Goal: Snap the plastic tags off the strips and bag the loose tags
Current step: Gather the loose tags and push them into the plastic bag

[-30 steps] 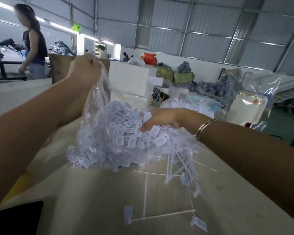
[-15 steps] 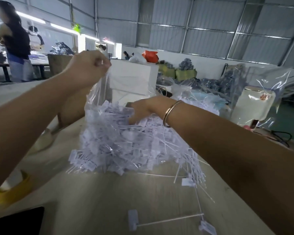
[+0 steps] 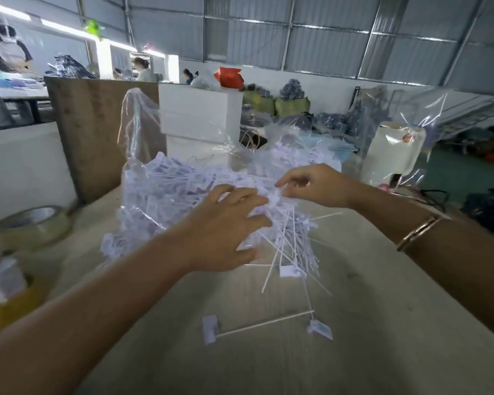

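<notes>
A clear plastic bag [image 3: 139, 121] stuffed with white plastic tags [image 3: 166, 186] stands on the wooden table [image 3: 268, 352], its top edge sticking up free. My left hand [image 3: 226, 226] lies spread on the near right side of the tag heap, fingers straight. My right hand [image 3: 317, 185] reaches in from the right and touches the tags at the bag's mouth with loosely bent fingers. Thin white stems [image 3: 291, 252] poke out below the hands. One loose tag with a long stem [image 3: 211, 329] and another small tag [image 3: 320, 329] lie on the table nearer me.
A roll of clear tape [image 3: 32, 223] sits at the left, with a yellow roll [image 3: 15, 303] closer to me. A brown board [image 3: 97, 132] and white boxes [image 3: 200, 115] stand behind the bag. A second clear bag [image 3: 405, 143] stands at right. People work far left.
My left hand has let go of the bag's top edge and dropped onto the tag heap. My right hand has pulled back to the bag's right side. The bag top now stands free.
</notes>
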{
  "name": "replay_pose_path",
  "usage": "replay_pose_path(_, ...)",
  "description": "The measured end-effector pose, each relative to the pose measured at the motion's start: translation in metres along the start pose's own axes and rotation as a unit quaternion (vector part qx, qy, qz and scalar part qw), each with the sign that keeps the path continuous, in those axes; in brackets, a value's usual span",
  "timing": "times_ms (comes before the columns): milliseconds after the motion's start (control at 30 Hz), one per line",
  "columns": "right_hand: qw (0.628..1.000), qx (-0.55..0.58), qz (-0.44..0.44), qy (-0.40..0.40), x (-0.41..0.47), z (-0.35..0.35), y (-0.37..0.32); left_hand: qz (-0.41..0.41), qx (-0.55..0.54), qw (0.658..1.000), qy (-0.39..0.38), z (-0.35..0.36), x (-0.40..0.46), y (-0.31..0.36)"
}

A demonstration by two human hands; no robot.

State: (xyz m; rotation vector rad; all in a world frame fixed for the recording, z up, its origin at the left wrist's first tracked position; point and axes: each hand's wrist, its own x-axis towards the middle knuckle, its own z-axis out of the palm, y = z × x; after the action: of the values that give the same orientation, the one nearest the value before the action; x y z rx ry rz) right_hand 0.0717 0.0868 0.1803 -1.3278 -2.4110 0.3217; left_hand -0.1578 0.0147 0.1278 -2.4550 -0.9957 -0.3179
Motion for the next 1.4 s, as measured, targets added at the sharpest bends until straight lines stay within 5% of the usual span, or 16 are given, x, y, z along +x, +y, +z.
replay_pose_path(233,0.964,0.082,0.196,0.160,-0.074,0.032,0.069,-0.062,0.100,0.987,-0.111,0.046,0.017,0.004)
replay_pose_path(400,0.929,-0.033,0.352,-0.108,-0.061,0.066,0.080,-0.086,0.140,0.985,-0.060,0.050,0.047,0.012)
replay_pose_path(733,0.933,-0.196,0.274,-0.124,0.000,0.115,0.058,-0.281,0.124,0.951,-0.047,0.043,0.077,-0.036)
replay_pose_path(933,0.926,-0.194,0.303,-0.112,-0.056,0.106,0.078,-0.300,0.129,0.925,-0.193,0.046,0.090,-0.048)
replay_pose_path(1100,0.914,-0.319,0.245,-0.051,-0.068,0.074,0.052,-0.285,-0.118,0.910,-0.278,0.002,0.099,-0.054)
replay_pose_path(1200,0.948,-0.276,0.156,-0.001,-0.064,0.067,0.019,-0.246,-0.121,0.931,-0.241,-0.025,0.085,-0.051)
replay_pose_path(1300,0.987,-0.143,-0.003,-0.071,-0.064,0.093,-0.011,-0.202,-0.024,0.970,-0.136,-0.029,0.062,-0.023)
replay_pose_path(1400,0.992,-0.117,-0.028,-0.046,-0.057,0.126,-0.017,-0.162,0.022,0.985,-0.064,-0.019,0.053,0.004)
